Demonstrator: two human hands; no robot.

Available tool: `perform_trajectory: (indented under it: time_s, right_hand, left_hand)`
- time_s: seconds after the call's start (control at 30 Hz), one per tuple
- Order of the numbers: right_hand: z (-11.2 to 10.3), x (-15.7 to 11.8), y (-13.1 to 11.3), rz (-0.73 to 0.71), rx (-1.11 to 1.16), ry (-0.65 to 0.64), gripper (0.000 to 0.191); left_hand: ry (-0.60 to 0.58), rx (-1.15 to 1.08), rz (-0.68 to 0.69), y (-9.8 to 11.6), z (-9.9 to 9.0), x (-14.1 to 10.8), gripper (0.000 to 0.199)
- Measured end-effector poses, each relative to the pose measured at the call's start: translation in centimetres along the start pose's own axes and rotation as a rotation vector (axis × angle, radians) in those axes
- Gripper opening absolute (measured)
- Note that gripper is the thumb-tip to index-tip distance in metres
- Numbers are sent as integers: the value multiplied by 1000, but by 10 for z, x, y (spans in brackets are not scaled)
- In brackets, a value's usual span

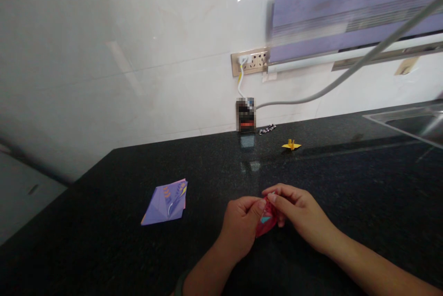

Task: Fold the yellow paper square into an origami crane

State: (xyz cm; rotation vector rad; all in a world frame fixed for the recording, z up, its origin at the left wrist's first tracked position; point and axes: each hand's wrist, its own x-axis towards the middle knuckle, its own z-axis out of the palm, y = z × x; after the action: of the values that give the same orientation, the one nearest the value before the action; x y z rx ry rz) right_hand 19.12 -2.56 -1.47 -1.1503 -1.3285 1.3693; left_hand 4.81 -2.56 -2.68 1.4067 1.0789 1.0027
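Note:
Between my two hands is a piece of red folded origami paper [266,227] with a light blue patch on it. My left hand [241,223] pinches its left edge with thumb and index finger. My right hand [298,208] is closed on its upper right part, thumb on top and fingers behind. The paper's top is partly covered by my fingertips. Beyond my right hand, a small yellow paper crane [291,145] stands on the dark counter [114,250].
Purple patterned origami sheets [162,208] lie to the left. A blurred dark box [246,115] leans by the wall beside a beaded chain [267,129]. A white plug sits in the wall socket [251,62]. A grey cable [332,88] crosses toward the upper right; a sink [411,123] is at right.

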Motion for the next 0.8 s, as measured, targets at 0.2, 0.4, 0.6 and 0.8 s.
perform_trajectory:
  time_s: [0.2,0.4,0.6,0.8]
  right_hand:
    - [-2,3,3,11,69,28,21]
    - [-2,5,6,44,235,149,22]
    - [-2,5,7,63,239,184,23]
    - [-7,5,9,-30,-73,42,15]
  left_hand:
    - [-10,-110,-39,1,1,0,31]
    - [61,-470,-93,5,3,2,37]
    - [121,-405,40,8,1,0,34]
    - [188,-225,29,3,-5,4,10]
